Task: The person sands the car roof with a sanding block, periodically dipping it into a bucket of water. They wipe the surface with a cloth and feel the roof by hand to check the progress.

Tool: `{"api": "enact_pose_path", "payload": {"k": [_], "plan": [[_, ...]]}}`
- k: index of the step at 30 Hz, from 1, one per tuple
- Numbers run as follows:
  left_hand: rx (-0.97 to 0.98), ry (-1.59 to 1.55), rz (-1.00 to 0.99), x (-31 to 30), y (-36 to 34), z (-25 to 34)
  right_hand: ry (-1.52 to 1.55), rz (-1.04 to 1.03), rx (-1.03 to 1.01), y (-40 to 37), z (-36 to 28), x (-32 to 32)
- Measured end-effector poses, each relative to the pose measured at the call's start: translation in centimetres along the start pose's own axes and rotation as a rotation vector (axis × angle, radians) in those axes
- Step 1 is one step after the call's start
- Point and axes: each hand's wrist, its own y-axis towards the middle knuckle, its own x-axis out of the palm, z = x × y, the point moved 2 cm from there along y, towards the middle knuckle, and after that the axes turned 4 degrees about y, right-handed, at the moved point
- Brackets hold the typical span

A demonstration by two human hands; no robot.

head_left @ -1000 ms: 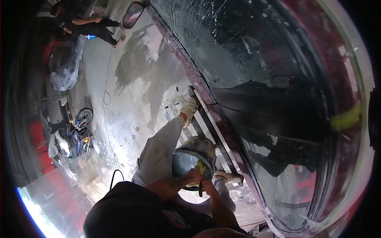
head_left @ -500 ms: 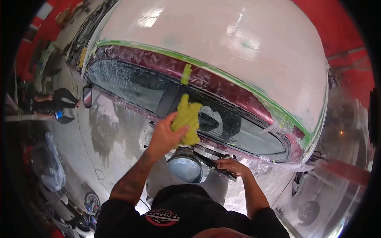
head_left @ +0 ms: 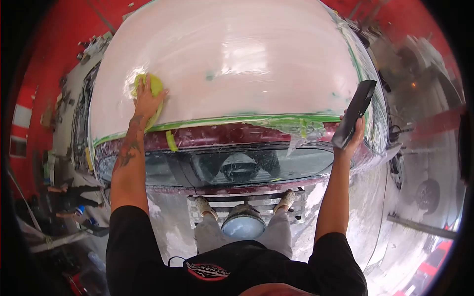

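My left hand rests on the car roof with a yellow-green cloth pressed under its palm and fingers. The roof is pale pinkish-white, wet and shiny, with a few small green patches. On the right, my right hand grips a long black sanding block, raised at a tilt near the roof's edge. Green masking tape runs along the border between the pale roof and the maroon side rail.
I stand on a low slatted platform beside the car, a bucket of cloudy liquid between my legs. Side windows lie below the rail. Another person is at far left. A vehicle wheel shows at right.
My left hand has carried the cloth from above the bucket up onto the roof's left part. My right hand has lifted the sanding block from beside the bucket to the roof's right edge.
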Motion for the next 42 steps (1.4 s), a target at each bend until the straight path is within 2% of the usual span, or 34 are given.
{"api": "enact_pose_path", "payload": {"k": [2,3,5,6,7,8,9,10,13,16,18,19,20,22,24,26,27,28,29,32,34,36,38,39,40,41,42], "plan": [[0.272,-0.139,0.28,5.4,4.7,-2.3,0.069,0.136,-0.023,2.6,1.0,-3.3],[0.305,-0.14,0.26,5.5,4.5,-0.2,0.138,0.235,-0.026,3.1,0.9,-5.5],[0.392,-0.344,0.165,4.9,3.8,3.5,0.083,0.308,-0.032,2.8,-0.3,-10.0],[0.424,-0.342,0.15,4.8,3.4,6.9,0.046,0.341,-0.039,2.8,-1.2,-12.1],[0.516,-0.344,0.14,5.2,2.4,11.1,-0.177,0.471,-0.126,2.0,-1.0,-15.5],[0.605,-0.347,0.134,5.4,1.2,15.6,-0.214,0.505,-0.108,0.8,-1.7,-18.3],[0.642,-0.306,0.122,5.1,0.0,20.5,-0.124,0.45,-0.109,-0.4,-0.6,-24.7],[0.678,-0.264,0.111,5.3,-1.3,25.3,0.033,0.58,0.007,-2.2,-3.4,-24.2],[0.948,-0.135,0.149,7.0,-3.8,39.2,-0.093,0.828,-0.009,-7.1,-6.1,-29.5],[1.115,-0.114,0.115,9.7,-6.6,52.3,-0.127,0.929,0.072,-11.3,-6.1,-34.9],[1.233,-0.107,0.118,12.8,-8.2,60.3,-0.937,0.58,-0.367,-12.9,-3.2,-38.4],[1.254,-0.098,0.099,13.0,-9.6,63.6,-1.014,0.496,-0.365,-12.6,-2.3,-38.2],[1.268,-0.084,0.081,13.1,-10.8,66.4,-1.178,0.413,-0.479,-11.2,-2.0,-36.0],[1.261,-0.112,0.089,14.1,-11.6,70.5,-0.339,0.649,0.087,-6.9,-2.1,-28.2],[1.251,-0.115,0.062,13.9,-11.2,71.6,-0.341,0.648,0.032,-3.7,-0.3,-21.0],[1.222,-0.098,0.051,12.9,-9.2,69.5,-0.303,0.465,-0.001,-1.7,1.7,-15.5],[1.221,-0.106,0.02,12.2,-8.1,68.0,-0.187,0.365,-0.06,-0.5,2.8,-12.9],[1.223,-0.118,-0.012,11.4,-7.2,66.5,-0.227,0.28,-0.097,0.3,2.9,-10.7],[1.132,-0.146,-0.118,9.0,-6.2,63.8,-0.227,0.239,-0.088,0.8,3.6,-9.3],[0.994,-0.2,0.084,7.6,-0.1,53.7,-0.205,0.208,-0.131,2.0,4.6,-6.4],[0.865,-0.195,0.137,5.9,3.8,44.7,-0.17,0.249,-0.186,2.4,5.4,-5.8],[0.619,-0.171,0.247,4.5,6.8,34.2,-0.222,0.295,-0.222,2.4,6.1,-5.9],[0.302,-0.393,0.182,2.8,8.1,23.1,-0.31,0.362,-0.199,2.1,6.2,-6.1],[0.201,-0.442,0.227,2.2,8.2,17.7,-0.359,0.376,-0.223,2.1,6.0,-6.0],[0.044,-0.367,0.23,1.6,8.6,12.7,-0.408,0.393,-0.249,2.1,6.0,-6.0],[0.109,-0.067,0.417,3.9,11.4,4.7,-0.414,0.402,-0.249,2.1,6.3,-6.3],[0.026,-0.032,0.444,4.8,13.3,-0.9,-0.384,0.403,-0.248,2.2,6.8,-6.7]]}}
